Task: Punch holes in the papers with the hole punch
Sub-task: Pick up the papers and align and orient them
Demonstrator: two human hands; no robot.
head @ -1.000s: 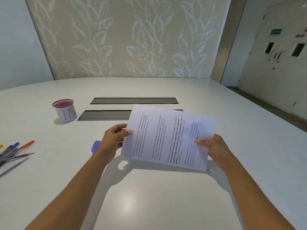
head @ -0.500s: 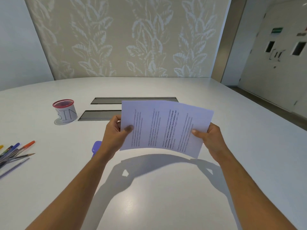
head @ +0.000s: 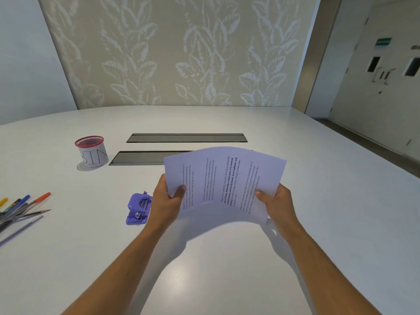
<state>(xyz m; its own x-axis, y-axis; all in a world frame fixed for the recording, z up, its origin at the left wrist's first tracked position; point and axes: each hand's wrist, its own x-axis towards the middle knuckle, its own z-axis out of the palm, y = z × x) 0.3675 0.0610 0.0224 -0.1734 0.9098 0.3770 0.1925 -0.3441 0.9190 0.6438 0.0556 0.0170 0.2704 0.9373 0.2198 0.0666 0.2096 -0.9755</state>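
Papers (head: 225,180) held up off the desk (head: 318,201), bowed upward; left hand (head: 167,201) grip clenched on the left edge, right hand (head: 276,202) grip on the right; likely squaring the sheets, no punching yet. Hole punch (head: 138,209) lies on the desk just left of the left hand; next, feed one edge into its slot. Pens (head: 20,208) and cup (head: 92,151) well aside; nothing blocks.

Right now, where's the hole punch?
The purple hole punch sits on the white table, just left of the left hand holding the papers, right of the pens.
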